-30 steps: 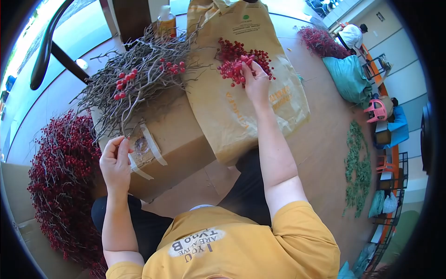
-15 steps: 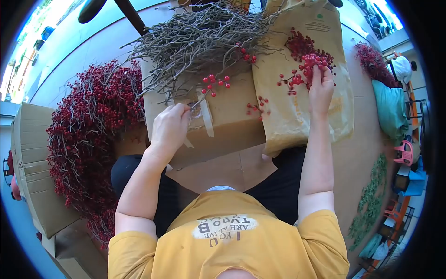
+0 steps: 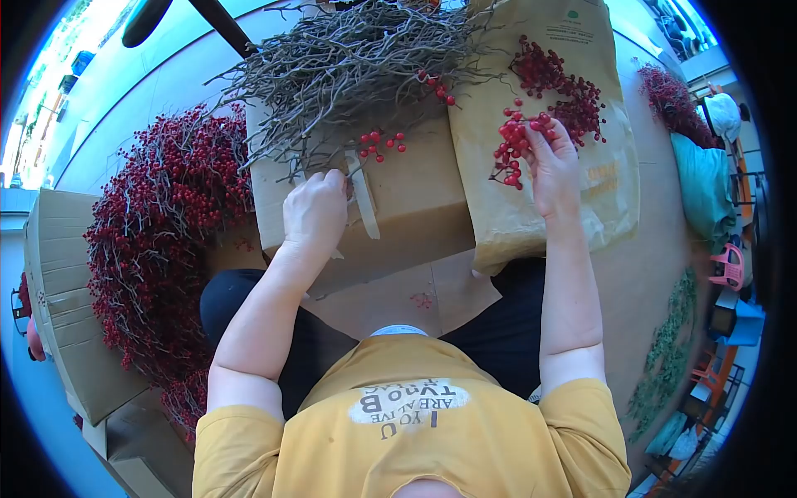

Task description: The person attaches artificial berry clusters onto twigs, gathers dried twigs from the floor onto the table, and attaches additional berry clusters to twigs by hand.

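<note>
My left hand point(image 3: 315, 206) is closed over the cardboard box, its fingers wrapped round the lower end of a twig. Red berries point(image 3: 382, 145) sit at that twig's upper tip, just right of the hand. My right hand point(image 3: 554, 170) pinches a bunch of red berry sprigs point(image 3: 510, 149) above the yellow-brown sack point(image 3: 540, 224). More dark red berry sprigs point(image 3: 577, 104) lie on the sack behind that hand. Bare grey-brown twigs point(image 3: 349, 75) are heaped on the cardboard box point(image 3: 415, 187) beyond my left hand, with another berry cluster point(image 3: 436, 87) at their right side.
A large pile of red-berried branches point(image 3: 166, 241) stands at the left beside an open carton point(image 3: 79, 307). Green foliage point(image 3: 664, 357) lies on the floor at the right, near a green sack point(image 3: 697, 187) and a pink stool point(image 3: 729, 267). A small sprig point(image 3: 422, 300) is between my legs.
My right hand has moved left and slightly down with its berry sprigs. A loose sprig that hung in front of the box is now on the floor. The left hand has shifted slightly.
</note>
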Demonstrator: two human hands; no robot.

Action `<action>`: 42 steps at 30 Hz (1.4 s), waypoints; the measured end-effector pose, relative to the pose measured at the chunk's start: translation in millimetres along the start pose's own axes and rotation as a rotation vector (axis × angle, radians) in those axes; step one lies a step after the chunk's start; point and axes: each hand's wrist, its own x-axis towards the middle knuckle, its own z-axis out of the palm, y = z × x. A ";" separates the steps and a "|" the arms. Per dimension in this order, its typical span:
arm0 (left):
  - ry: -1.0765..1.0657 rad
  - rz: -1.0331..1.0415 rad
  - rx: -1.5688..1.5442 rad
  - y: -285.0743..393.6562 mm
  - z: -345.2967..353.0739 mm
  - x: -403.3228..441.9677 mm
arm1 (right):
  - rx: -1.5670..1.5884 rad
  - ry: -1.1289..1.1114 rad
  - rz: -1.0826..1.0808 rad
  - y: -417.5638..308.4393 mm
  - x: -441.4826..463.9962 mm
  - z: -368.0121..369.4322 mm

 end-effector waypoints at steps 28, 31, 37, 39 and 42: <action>-0.298 -0.376 -1.183 4.6 -46.7 -21.4 | 0.715 -0.437 0.616 55.7 -74.7 45.1; -0.317 -0.343 -1.290 17.4 -45.3 -26.8 | 0.679 -0.429 0.751 54.5 -86.4 58.0; -0.314 -0.269 -1.324 40.5 -46.5 -32.0 | 0.702 -0.479 0.808 46.3 -90.5 65.8; -0.343 -0.259 -1.348 43.8 -51.2 -31.0 | 0.785 -0.532 0.787 49.9 -90.0 63.6; -0.342 -0.204 -1.303 46.1 -46.2 -30.2 | 0.929 -0.582 0.792 60.3 -88.8 55.8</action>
